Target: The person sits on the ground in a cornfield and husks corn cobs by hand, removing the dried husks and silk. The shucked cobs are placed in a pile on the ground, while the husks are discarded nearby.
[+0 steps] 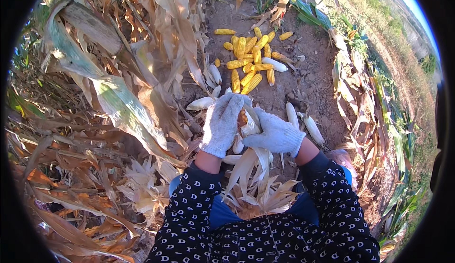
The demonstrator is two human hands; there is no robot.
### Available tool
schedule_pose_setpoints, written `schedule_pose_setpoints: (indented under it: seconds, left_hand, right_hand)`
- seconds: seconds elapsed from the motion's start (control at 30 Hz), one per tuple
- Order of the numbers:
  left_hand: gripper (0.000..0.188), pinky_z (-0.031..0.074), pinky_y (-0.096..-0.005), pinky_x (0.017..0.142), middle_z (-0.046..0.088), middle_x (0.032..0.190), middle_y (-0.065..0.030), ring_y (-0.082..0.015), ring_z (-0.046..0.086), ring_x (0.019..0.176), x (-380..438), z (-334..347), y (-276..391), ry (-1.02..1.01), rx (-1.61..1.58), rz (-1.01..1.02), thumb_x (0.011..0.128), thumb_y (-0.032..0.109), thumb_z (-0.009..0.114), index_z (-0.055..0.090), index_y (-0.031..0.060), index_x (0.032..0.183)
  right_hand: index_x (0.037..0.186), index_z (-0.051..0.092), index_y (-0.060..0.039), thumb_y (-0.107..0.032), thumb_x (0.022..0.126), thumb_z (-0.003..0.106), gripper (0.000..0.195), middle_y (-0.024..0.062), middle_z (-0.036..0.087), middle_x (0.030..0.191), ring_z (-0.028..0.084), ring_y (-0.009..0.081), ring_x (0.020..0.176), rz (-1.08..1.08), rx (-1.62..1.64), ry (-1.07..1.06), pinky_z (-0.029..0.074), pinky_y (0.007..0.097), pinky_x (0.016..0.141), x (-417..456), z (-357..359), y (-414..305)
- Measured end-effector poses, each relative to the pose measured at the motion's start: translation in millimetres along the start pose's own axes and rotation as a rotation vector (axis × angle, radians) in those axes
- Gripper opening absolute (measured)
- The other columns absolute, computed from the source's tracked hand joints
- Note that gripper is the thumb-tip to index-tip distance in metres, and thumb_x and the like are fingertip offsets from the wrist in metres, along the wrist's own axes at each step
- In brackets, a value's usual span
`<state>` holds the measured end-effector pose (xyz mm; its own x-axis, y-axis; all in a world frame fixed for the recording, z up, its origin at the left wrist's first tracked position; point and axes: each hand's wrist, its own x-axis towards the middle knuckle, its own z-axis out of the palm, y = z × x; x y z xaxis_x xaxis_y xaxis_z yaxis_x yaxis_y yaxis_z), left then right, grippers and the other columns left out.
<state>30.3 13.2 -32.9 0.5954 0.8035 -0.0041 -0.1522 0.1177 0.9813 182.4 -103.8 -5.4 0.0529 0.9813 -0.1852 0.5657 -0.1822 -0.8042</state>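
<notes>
Both of my hands wear whitish knit gloves and hold one corn ear (243, 118) between them. My left hand (224, 122) wraps the ear from the left and hides most of it. On the right, my right hand (275, 131) grips the pale dry husk (251, 123), which is partly peeled away. A strip of yellow-orange kernels shows between the gloves. Long husk strips (245, 172) hang below the hands. Just beyond my hands lies a pile of bare yellow corn ears (249, 55) on the soil.
Ears still in husk lie around me, including one at the left (201, 103) and one at the right (313, 130). Discarded husks (266, 197) lie between my legs. Dry corn stalks (96, 28) crowd the left side; cut stalks (369, 113) line the right.
</notes>
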Motion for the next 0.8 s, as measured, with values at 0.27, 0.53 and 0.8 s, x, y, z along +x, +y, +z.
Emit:
schedule_pose_setpoints:
  seconds: [0.27, 0.53, 0.8]
  left_hand:
    - [0.02, 0.055, -0.0279, 0.083, 0.071, 0.098, -0.0026, -0.011, 0.067, 0.09, 5, -12, -4, 0.113, 0.23, 0.151, 0.111, 0.018, 0.059, 0.071, 0.0024, 0.113]
    - [0.041, 0.057, -0.0296, 0.091, 0.072, 0.106, -0.0035, -0.0126, 0.068, 0.101, 2, -15, 5, -0.031, -0.184, 0.045, 0.108, 0.044, 0.066, 0.07, 0.0048, 0.119]
    - [0.046, 0.054, -0.0298, 0.099, 0.07, 0.12, -0.0056, -0.0142, 0.066, 0.11, -12, 1, 15, -0.121, -0.013, 0.05, 0.111, 0.04, 0.063, 0.066, 0.0005, 0.133]
  right_hand:
    - [0.15, 0.048, -0.0044, -0.045, 0.085, 0.081, 0.084, 0.0281, 0.067, 0.124, 0.067, 0.0442, 0.12, -0.001, -0.132, -0.006, 0.052, 0.0514, 0.103, -6, -5, -15]
    - [0.144, 0.053, -0.0048, -0.043, 0.085, 0.081, 0.075, 0.0265, 0.073, 0.115, 0.073, 0.0414, 0.108, -0.146, -0.006, 0.007, 0.056, 0.0486, 0.094, -5, -17, -1]
    - [0.139, 0.055, 0.0009, -0.044, 0.085, 0.081, 0.075, 0.0267, 0.072, 0.115, 0.073, 0.0383, 0.107, -0.031, -0.029, -0.029, 0.055, 0.0463, 0.094, -7, -22, -8]
